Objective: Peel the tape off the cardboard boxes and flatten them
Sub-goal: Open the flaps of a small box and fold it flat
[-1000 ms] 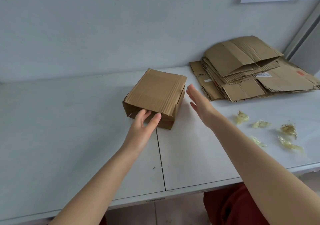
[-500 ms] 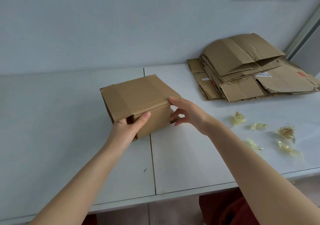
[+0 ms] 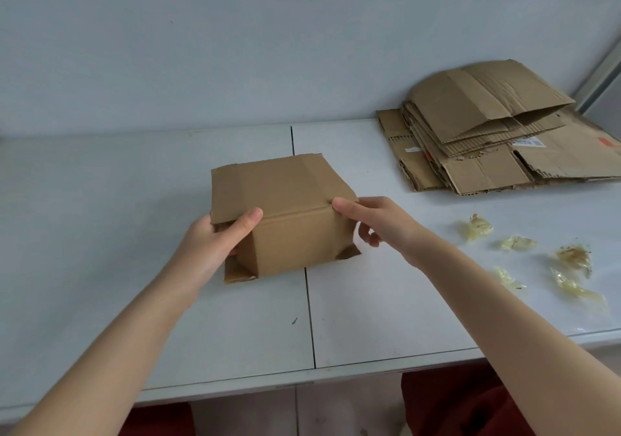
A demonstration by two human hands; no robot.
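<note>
Cardboard box: one, brown, standing at the centre of the frame on the white table, across the seam between two tabletop panels. Top face closed; loose flaps show at its lower left and lower right corners.

Left hand: grips the box's near left corner, thumb lying over the top edge, fingers curled in at the left side.

Right hand: holds the near right corner, one fingertip on the top edge, the other fingers curled beside the right face.

Flattened cardboard stack: several sheets piled at the upper right of the frame, against the wall.

Crumpled tape wads: five yellowish clear pieces, scattered on the table at the right, below the stack and well apart from the box.

Red garment: bottom edge, under the table.
</note>
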